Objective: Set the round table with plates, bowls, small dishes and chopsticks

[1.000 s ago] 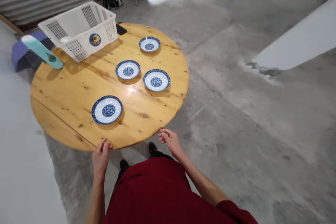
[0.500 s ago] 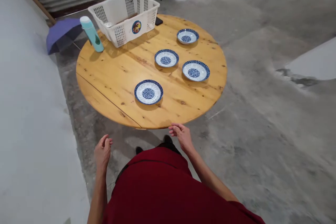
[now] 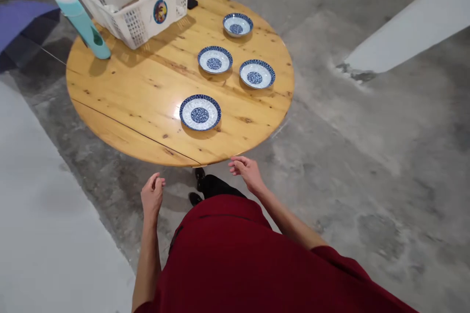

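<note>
My left hand (image 3: 152, 196) hangs in the air short of the round wooden table (image 3: 143, 88), its fingers loosely bent and nothing in it. By the table's front edge is my right hand (image 3: 247, 172), also holding nothing, with its fingers slightly apart; whether it touches the edge I cannot tell. Closest to both hands lies a blue-and-white plate (image 3: 200, 113). Farther back are a second plate (image 3: 215, 60), a third plate (image 3: 257, 74) at the right, and a similar deeper dish (image 3: 238, 25) behind them. All stand apart from each other.
At the table's back left stand a white plastic basket (image 3: 149, 22) and a turquoise bottle (image 3: 83, 27). A flat black object (image 3: 192, 3) lies beside the basket. A purple umbrella (image 3: 22, 19) is on the floor at left; a white pillar (image 3: 404, 29) rises at right.
My view has turned and come nearer, so the table and dishes sit farther left and higher. One foot has shifted. Both hands remain without anything in them.
</note>
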Available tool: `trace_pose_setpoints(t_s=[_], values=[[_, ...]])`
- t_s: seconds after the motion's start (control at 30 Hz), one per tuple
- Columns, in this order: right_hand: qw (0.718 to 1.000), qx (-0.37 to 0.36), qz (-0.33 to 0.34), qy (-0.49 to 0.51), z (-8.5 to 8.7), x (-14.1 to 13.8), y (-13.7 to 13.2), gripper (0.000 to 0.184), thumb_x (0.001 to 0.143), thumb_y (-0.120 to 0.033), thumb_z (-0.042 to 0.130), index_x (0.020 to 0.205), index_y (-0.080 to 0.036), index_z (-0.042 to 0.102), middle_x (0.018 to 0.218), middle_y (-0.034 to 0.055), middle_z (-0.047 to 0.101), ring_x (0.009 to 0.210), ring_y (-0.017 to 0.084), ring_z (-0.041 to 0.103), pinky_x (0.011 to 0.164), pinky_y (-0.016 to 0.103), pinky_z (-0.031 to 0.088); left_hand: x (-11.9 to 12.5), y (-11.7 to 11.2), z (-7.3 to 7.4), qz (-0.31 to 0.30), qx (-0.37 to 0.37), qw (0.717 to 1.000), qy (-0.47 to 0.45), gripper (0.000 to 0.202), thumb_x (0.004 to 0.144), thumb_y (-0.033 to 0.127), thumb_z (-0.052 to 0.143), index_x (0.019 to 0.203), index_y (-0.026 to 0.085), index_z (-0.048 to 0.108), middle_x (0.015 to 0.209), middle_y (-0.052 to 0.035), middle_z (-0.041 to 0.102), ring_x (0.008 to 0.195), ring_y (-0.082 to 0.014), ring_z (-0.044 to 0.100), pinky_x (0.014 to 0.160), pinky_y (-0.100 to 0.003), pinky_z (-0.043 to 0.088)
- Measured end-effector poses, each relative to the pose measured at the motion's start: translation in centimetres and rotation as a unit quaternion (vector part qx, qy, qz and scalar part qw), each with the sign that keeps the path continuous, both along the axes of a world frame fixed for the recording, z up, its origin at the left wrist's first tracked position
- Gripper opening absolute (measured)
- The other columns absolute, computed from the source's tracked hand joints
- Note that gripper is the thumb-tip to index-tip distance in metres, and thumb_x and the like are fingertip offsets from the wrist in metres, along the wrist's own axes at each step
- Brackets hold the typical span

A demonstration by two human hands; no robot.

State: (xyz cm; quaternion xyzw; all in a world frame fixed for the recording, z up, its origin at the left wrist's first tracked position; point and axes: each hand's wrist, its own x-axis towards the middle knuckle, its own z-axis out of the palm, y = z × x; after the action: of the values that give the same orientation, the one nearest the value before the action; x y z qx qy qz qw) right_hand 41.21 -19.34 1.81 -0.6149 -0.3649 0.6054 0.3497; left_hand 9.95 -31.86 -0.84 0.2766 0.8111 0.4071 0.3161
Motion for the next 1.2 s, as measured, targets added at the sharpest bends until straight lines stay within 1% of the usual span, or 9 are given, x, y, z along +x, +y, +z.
trace_pose_setpoints(t_s=[0.13, 0.27, 0.47, 0.6, 0.77, 0.87, 1.0, 1.1, 1.2], values=[[1.000, 0.001, 0.002, 0.002, -0.2, -1.3, 2.7, 0.022, 0.072, -0.028, 0.067, 0.091, -0.016, 0.070, 0.076, 0.0041, 0.075, 0.058, 0.013, 0.065, 0.054, 0.023, 0.053, -0.2, 2.5, 0.6, -0.023, 0.007, 1.000, -0.008, 0.048, 0.085, 0.047, 0.054, 0.116, 0.015, 0.071, 0.095, -0.0088, 0.079, 0.080, -0.0204, 0.076, 0.078, -0.032, 0.061], [1.000, -0.005, -0.027, 0.007, -0.8, -2.9, 5.8, 0.019, 0.074, -0.025, 0.066, 0.091, -0.016, 0.068, 0.075, 0.0026, 0.073, 0.057, 0.011, 0.065, 0.052, 0.021, 0.052, -1.4, 5.2, 1.5, -0.051, 0.006, 0.999, -0.003, 0.051, 0.086, 0.048, 0.054, 0.121, 0.014, 0.071, 0.098, -0.0099, 0.079, 0.085, -0.0218, 0.076, 0.081, -0.033, 0.061], [0.998, 0.005, -0.055, 0.016, -1.0, -3.9, 10.8, 0.014, 0.077, -0.023, 0.066, 0.090, -0.017, 0.068, 0.076, 0.0024, 0.073, 0.058, 0.011, 0.064, 0.051, 0.021, 0.052, -2.9, 11.0, 2.6, -0.102, -0.021, 0.994, 0.012, 0.050, 0.089, 0.046, 0.053, 0.123, 0.015, 0.070, 0.100, -0.0087, 0.080, 0.089, -0.0232, 0.076, 0.086, -0.035, 0.060], [0.997, 0.021, -0.071, -0.001, -1.0, -4.1, 14.2, 0.015, 0.078, -0.024, 0.068, 0.091, -0.017, 0.067, 0.075, 0.0018, 0.073, 0.058, 0.011, 0.065, 0.051, 0.020, 0.052, -2.4, 15.5, 2.7, -0.138, -0.036, 0.990, -0.008, 0.047, 0.090, 0.042, 0.053, 0.124, 0.015, 0.069, 0.101, -0.0101, 0.080, 0.089, -0.0233, 0.076, 0.084, -0.034, 0.060], [0.998, 0.023, -0.048, -0.014, -1.8, -4.7, 17.0, 0.016, 0.083, -0.026, 0.065, 0.096, -0.016, 0.066, 0.081, 0.0034, 0.073, 0.059, 0.012, 0.067, 0.051, 0.021, 0.052, -1.5, 20.3, 2.1, -0.178, -0.043, 0.982, -0.039, 0.050, 0.092, 0.041, 0.052, 0.130, 0.010, 0.065, 0.099, -0.0121, 0.079, 0.086, -0.0219, 0.075, 0.075, -0.031, 0.059], [0.998, 0.022, -0.055, -0.021, -2.4, -4.6, 17.8, 0.016, 0.087, -0.027, 0.064, 0.097, -0.016, 0.066, 0.081, 0.0023, 0.072, 0.059, 0.011, 0.066, 0.053, 0.020, 0.053, -1.3, 21.9, 1.8, -0.189, -0.035, 0.980, -0.051, 0.050, 0.094, 0.043, 0.053, 0.131, 0.011, 0.064, 0.099, -0.0115, 0.078, 0.085, -0.0201, 0.074, 0.074, -0.029, 0.058], [0.997, 0.026, -0.065, -0.027, -3.0, -3.9, 18.5, 0.015, 0.090, -0.028, 0.061, 0.098, -0.016, 0.065, 0.080, 0.0012, 0.072, 0.059, 0.009, 0.064, 0.053, 0.018, 0.052, -1.3, 23.1, 1.1, -0.189, -0.030, 0.979, -0.069, 0.044, 0.096, 0.041, 0.052, 0.126, 0.012, 0.065, 0.096, -0.0103, 0.076, 0.083, -0.0184, 0.072, 0.074, -0.028, 0.058], [0.996, 0.034, -0.070, -0.036, -2.7, -3.8, 19.1, 0.017, 0.090, -0.030, 0.062, 0.098, -0.016, 0.066, 0.081, 0.0015, 0.072, 0.060, 0.008, 0.064, 0.054, 0.017, 0.052, -1.3, 23.9, 0.9, -0.202, -0.030, 0.976, -0.077, 0.040, 0.096, 0.041, 0.053, 0.121, 0.014, 0.068, 0.092, -0.0082, 0.074, 0.080, -0.0177, 0.072, 0.070, -0.026, 0.056], [0.994, 0.057, -0.085, -0.047, -2.1, -4.3, 20.5, 0.020, 0.088, -0.032, 0.065, 0.098, -0.016, 0.067, 0.084, 0.0024, 0.073, 0.061, 0.009, 0.065, 0.054, 0.018, 0.052, -1.6, 25.0, 1.1, -0.224, -0.041, 0.970, -0.080, 0.041, 0.095, 0.043, 0.054, 0.121, 0.015, 0.068, 0.092, -0.0072, 0.075, 0.079, -0.0190, 0.073, 0.068, -0.026, 0.057]])
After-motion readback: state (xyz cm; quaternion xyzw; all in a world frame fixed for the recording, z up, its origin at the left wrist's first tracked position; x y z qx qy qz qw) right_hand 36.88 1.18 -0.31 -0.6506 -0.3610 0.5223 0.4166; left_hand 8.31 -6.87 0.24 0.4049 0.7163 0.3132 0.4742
